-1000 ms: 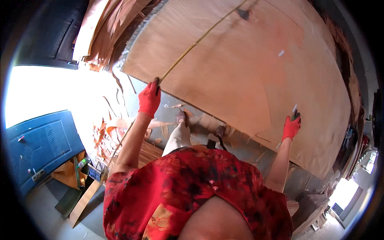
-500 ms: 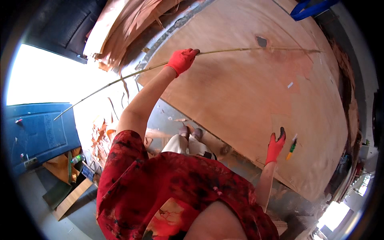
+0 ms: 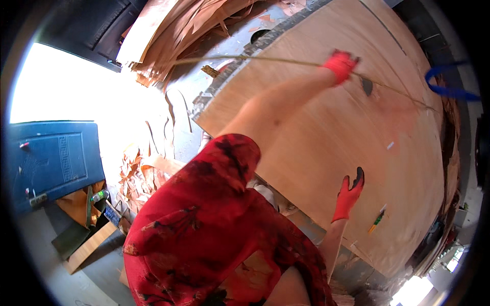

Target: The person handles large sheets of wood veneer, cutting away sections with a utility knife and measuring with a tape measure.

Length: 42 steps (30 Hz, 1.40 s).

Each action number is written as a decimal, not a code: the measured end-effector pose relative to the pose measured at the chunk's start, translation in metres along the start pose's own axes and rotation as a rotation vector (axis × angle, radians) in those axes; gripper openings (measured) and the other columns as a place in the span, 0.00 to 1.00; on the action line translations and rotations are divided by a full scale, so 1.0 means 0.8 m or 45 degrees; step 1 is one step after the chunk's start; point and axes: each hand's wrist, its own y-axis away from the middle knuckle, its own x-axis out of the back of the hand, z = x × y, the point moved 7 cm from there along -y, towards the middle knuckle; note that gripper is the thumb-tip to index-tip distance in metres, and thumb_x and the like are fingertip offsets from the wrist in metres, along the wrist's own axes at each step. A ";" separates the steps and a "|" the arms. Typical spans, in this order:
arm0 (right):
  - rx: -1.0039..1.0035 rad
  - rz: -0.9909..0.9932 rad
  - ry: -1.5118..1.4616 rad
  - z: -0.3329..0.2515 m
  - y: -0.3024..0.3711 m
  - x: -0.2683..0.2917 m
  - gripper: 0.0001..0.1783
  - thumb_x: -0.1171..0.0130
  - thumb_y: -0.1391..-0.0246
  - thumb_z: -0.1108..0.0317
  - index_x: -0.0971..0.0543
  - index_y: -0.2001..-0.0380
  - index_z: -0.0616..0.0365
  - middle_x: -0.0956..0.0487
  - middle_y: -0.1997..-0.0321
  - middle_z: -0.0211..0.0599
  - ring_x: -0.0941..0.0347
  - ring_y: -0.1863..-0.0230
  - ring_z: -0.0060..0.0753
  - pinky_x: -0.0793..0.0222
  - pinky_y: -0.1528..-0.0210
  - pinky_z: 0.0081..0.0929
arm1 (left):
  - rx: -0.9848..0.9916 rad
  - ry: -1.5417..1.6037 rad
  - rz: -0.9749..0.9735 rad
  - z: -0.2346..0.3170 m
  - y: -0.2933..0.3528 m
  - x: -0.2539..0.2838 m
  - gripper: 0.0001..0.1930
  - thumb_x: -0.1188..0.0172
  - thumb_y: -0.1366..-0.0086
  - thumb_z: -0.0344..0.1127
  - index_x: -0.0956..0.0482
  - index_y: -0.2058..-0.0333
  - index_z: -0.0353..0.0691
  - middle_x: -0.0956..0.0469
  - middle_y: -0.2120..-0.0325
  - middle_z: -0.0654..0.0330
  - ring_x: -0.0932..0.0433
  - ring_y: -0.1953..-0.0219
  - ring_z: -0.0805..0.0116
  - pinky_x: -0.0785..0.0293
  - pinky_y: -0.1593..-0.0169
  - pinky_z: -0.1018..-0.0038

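Red gloves with dark fingertips cover both my hands. My left hand is closed around a long thin stick, held across the far part of a big wood veneer sheet. Just beyond the sheet's far left edge the stick's left end sticks out; its right end reaches toward the far right side. My right hand hovers over the near right part of the sheet, fingers apart and holding nothing. Beside it lies a slim tool with a yellow and green handle. A dark hole shows in the sheet near my left hand.
Stacked veneer sheets lie at the far left. Veneer scraps litter the floor by a blue panel. A blue strap loop hangs at the far right. A white slip rests on the sheet.
My left hand has swept to the right with the stick, and the stick's left end has swung away from me over the far edge. My right hand has stayed nearly in place, still open.
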 end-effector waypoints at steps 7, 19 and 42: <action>-0.420 0.042 -0.100 -0.110 0.067 -0.107 0.27 0.46 0.40 0.72 0.33 0.37 0.62 0.31 0.36 0.45 0.33 0.38 0.41 0.37 0.37 0.35 | -0.326 0.427 -0.044 0.017 0.149 0.178 0.32 0.36 0.43 0.47 0.32 0.43 0.40 0.34 0.42 0.43 0.40 0.37 0.41 0.50 0.34 0.42; -0.513 0.014 -0.144 -0.302 0.075 -0.244 0.25 0.45 0.39 0.71 0.32 0.38 0.59 0.31 0.38 0.40 0.32 0.43 0.36 0.35 0.42 0.32 | 0.299 0.230 -0.599 -0.385 0.454 0.241 0.21 0.42 0.41 0.34 0.28 0.48 0.41 0.21 0.68 0.54 0.23 0.66 0.52 0.29 0.58 0.60; -1.007 -0.243 0.548 -0.351 0.026 -0.395 0.41 0.39 0.44 0.63 0.43 0.29 0.48 0.54 0.24 0.52 0.59 0.24 0.58 0.55 0.27 0.48 | -0.452 0.736 -0.449 -0.511 0.151 0.099 0.18 0.37 0.50 0.30 0.18 0.57 0.44 0.22 0.61 0.50 0.23 0.55 0.51 0.28 0.49 0.58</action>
